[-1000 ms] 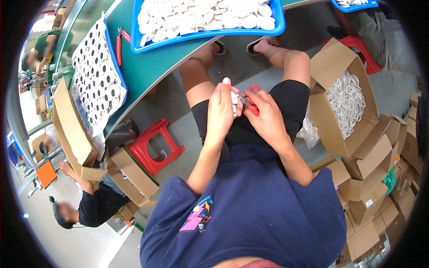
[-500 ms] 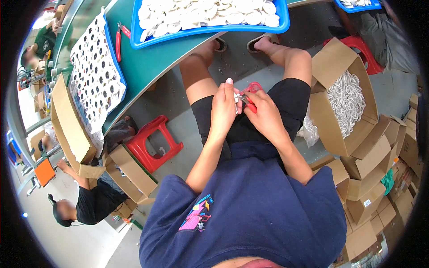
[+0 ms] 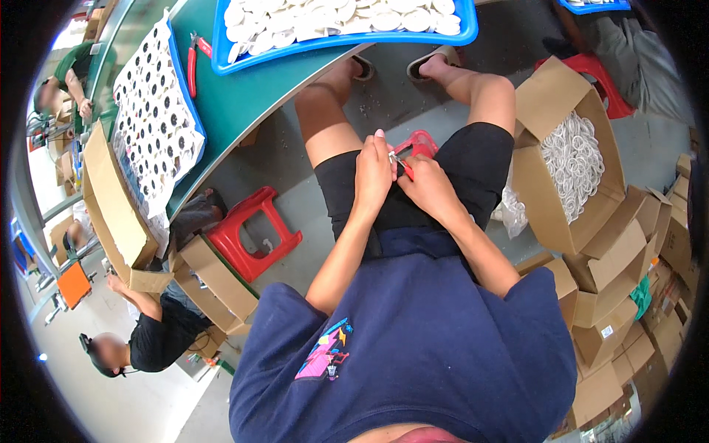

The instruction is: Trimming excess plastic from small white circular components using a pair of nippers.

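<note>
My left hand (image 3: 374,176) is closed on a small white part, with the thumb pointing away from me; most of the part is hidden by the fingers. Close beside it, my right hand (image 3: 428,186) grips red-handled cutting pliers (image 3: 408,171), their metal jaws touching or almost touching the white part. Both hands are together above my lap. A red plastic edge (image 3: 421,138) shows just beyond them, between my knees. At the far side, a blue tray (image 3: 347,42) full of white round pieces sits on the green table (image 3: 244,92).
Another red-handled pair of pliers (image 3: 192,70) lies on the table beside a sheet of white pieces with black discs (image 3: 151,118). A carton of white rings (image 3: 572,166) stands at right, near stacked cartons (image 3: 605,295). A red stool (image 3: 255,232) and a co-worker (image 3: 159,332) are at left.
My right hand and the pliers have turned and shifted slightly against the white part; my left hand stays nearly in place. The co-worker's arm at left has moved a little.
</note>
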`<action>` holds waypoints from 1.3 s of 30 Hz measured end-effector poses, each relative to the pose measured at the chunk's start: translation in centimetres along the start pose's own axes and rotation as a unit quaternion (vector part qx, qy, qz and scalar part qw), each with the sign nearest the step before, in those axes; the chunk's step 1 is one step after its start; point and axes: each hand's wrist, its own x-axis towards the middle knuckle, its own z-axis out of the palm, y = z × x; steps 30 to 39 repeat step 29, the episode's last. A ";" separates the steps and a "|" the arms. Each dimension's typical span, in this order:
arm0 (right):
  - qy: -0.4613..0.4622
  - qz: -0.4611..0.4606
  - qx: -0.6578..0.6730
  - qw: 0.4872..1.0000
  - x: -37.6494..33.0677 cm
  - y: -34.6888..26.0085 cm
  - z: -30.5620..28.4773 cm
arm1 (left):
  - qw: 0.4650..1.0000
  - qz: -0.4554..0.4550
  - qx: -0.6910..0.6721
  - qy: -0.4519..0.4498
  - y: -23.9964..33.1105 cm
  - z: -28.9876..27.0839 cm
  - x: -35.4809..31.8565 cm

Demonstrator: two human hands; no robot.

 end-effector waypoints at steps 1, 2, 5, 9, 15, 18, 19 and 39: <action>0.001 0.002 0.001 1.000 0.1 0.4 0.4 | 1.000 0.006 0.015 0.001 -0.1 0.1 0.1; 0.005 -0.008 -0.003 1.000 0.3 0.6 0.7 | 0.999 0.012 0.030 0.003 -0.3 0.2 0.3; -0.005 0.001 -0.018 1.000 0.8 1.1 1.4 | 0.999 0.010 0.038 0.000 -1.7 0.2 1.2; -0.011 0.036 -0.065 0.997 1.2 1.7 2.4 | 0.999 0.001 0.038 -0.022 -4.8 0.5 3.1; -0.023 0.070 -0.111 0.991 1.8 3.6 3.8 | 0.998 -0.042 0.007 -0.045 -7.2 1.5 4.8; -0.006 0.082 -0.124 0.989 2.2 4.2 4.3 | 0.996 -0.080 -0.018 -0.037 -7.3 1.7 5.0; -0.006 0.081 -0.124 0.989 2.2 4.4 4.5 | 0.995 -0.088 -0.023 -0.029 -7.3 1.5 4.8; 0.013 0.124 -0.012 0.992 2.6 6.9 3.8 | 0.983 0.145 0.057 0.100 12.3 -8.5 -4.4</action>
